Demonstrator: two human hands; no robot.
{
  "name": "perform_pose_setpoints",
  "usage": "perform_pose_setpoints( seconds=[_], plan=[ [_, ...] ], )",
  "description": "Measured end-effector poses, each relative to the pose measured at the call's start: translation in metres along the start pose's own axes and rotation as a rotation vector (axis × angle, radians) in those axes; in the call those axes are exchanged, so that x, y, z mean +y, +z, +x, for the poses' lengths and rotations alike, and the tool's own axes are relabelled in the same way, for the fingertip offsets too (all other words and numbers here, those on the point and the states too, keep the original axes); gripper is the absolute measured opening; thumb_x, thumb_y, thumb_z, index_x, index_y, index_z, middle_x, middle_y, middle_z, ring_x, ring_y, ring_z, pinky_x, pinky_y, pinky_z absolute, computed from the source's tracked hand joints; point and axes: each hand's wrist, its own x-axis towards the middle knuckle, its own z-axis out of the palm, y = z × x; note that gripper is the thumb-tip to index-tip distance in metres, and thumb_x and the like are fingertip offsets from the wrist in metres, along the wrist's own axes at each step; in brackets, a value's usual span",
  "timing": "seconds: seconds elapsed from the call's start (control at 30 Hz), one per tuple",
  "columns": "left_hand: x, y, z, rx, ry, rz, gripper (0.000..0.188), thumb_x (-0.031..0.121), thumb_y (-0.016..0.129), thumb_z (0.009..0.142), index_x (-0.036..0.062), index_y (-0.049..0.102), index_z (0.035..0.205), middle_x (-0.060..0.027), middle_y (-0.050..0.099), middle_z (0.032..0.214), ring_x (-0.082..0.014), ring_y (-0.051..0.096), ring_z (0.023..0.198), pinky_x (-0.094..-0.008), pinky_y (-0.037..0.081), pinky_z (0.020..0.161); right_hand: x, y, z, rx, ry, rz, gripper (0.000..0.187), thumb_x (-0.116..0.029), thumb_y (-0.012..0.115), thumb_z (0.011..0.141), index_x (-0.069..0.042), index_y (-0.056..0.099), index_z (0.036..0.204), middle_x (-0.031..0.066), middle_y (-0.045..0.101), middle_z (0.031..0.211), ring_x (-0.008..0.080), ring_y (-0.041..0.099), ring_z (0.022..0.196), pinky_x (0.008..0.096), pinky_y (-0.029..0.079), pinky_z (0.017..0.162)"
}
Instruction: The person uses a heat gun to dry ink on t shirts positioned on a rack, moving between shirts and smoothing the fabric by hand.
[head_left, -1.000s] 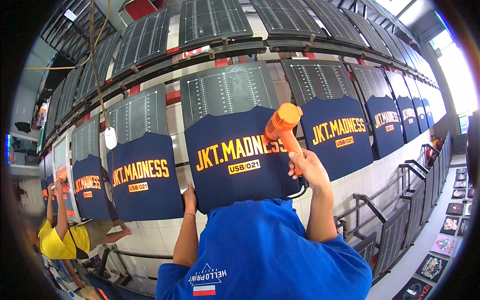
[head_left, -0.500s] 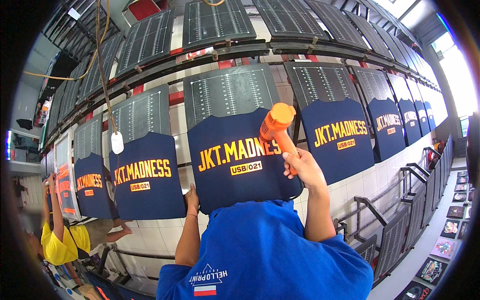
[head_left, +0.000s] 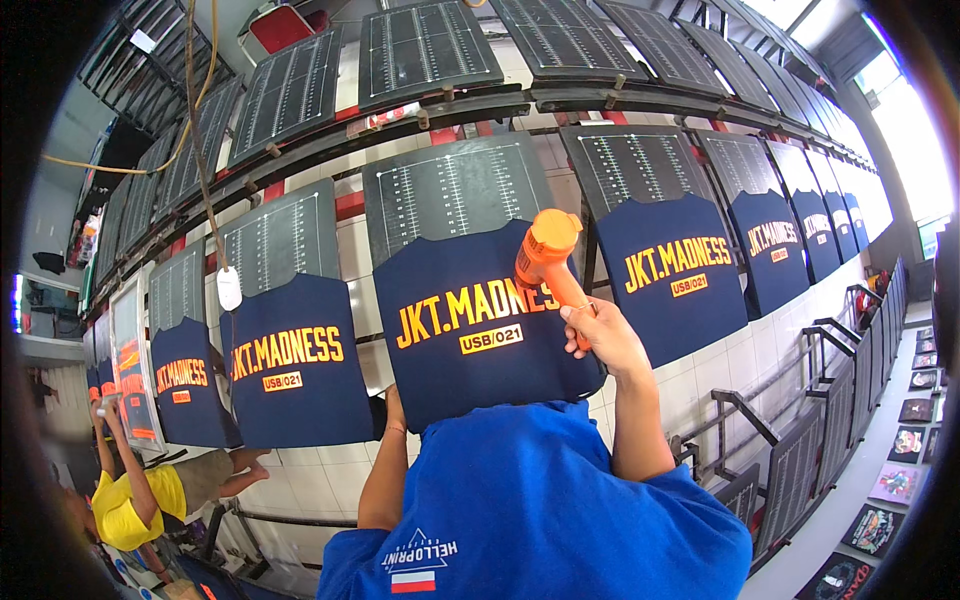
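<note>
My right hand [head_left: 606,334] is closed around the handle of an orange hair dryer [head_left: 550,240]. Its head is over the right part of the print on a navy shirt panel [head_left: 430,370], covering some of the orange and yellow lettering. That panel lies on a dark ruled board [head_left: 460,180] in front of me. Beside the panel's lower left edge is my left hand [head_left: 394,408]; its fingers are mostly hidden there, so their pose cannot be made out.
Matching printed panels lie on boards to the left [head_left: 300,400] and right [head_left: 675,310]. A white switch [head_left: 229,289] hangs on a cord. At far left, a person in yellow [head_left: 135,500] reaches toward a printing screen frame [head_left: 130,350]. Black metal racks [head_left: 790,460] stand at right.
The hair dryer has shifted very slightly left. My left hand has slid down a little along the panel's edge. At far left, the person's arms have moved.
</note>
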Motion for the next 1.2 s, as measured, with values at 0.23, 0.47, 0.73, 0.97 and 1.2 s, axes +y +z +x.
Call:
perform_pose_setpoints(
  seconds=[0.23,0.47,0.73,0.97,1.2],
  plan=[
    [0.017,0.007,-0.01,0.028,-0.04,0.048,0.03,0.019,0.053,0.099,-0.0044,0.072,0.099,-0.0068,0.072,0.089,-0.0141,0.066,0.078,-0.0291,0.054,0.068,0.002,-0.002,-0.013,0.01,0.043,0.0,0.028,-0.028,0.066,0.094,-0.002,0.06,0.102,-0.0004,0.058,0.072,0.0076,0.059,0.058,0.0219,0.049,0.051],
    [-0.009,-0.017,0.008,0.076,0.141,0.329,0.054,0.041,0.044,0.104,-0.0048,0.071,0.094,-0.0079,0.071,0.083,-0.0163,0.065,0.074,-0.0307,0.052,0.067,0.006,0.005,-0.025,0.034,0.04,0.012,0.027,-0.028,0.065,0.095,-0.002,0.059,0.099,-0.0003,0.058,0.071,0.0079,0.06,0.058,0.0221,0.049,0.051],
    [0.083,0.02,0.001,0.153,0.04,0.265,0.073,0.061,0.025,0.104,-0.0013,0.063,0.102,-0.0051,0.064,0.082,-0.0094,0.058,0.071,-0.0244,0.046,0.066,0.013,0.017,-0.038,0.07,0.045,-0.011,0.028,-0.028,0.064,0.096,-0.002,0.058,0.103,0.0001,0.058,0.072,0.0083,0.06,0.058,0.0217,0.05,0.051],
    [0.106,0.045,-0.022,-0.085,0.336,0.512,0.054,0.041,0.056,0.1,-0.0059,0.054,0.128,-0.0143,0.066,0.117,-0.0227,0.063,0.104,-0.0341,0.05,0.091,0.018,0.024,-0.05,0.157,0.022,0.025,0.027,-0.028,0.064,0.096,-0.002,0.057,0.099,0.0006,0.057,0.071,0.0087,0.059,0.058,0.0228,0.049,0.05],
    [0.113,0.041,-0.024,-0.228,0.129,0.451,0.049,0.037,0.064,0.096,-0.0064,0.062,0.119,-0.0154,0.07,0.109,-0.022,0.066,0.098,-0.0337,0.052,0.088,0.021,0.032,-0.053,0.168,0.047,0.016,0.027,-0.029,0.064,0.097,-0.003,0.056,0.099,0.0012,0.058,0.071,0.0098,0.06,0.058,0.0232,0.05,0.051]
  ],
)
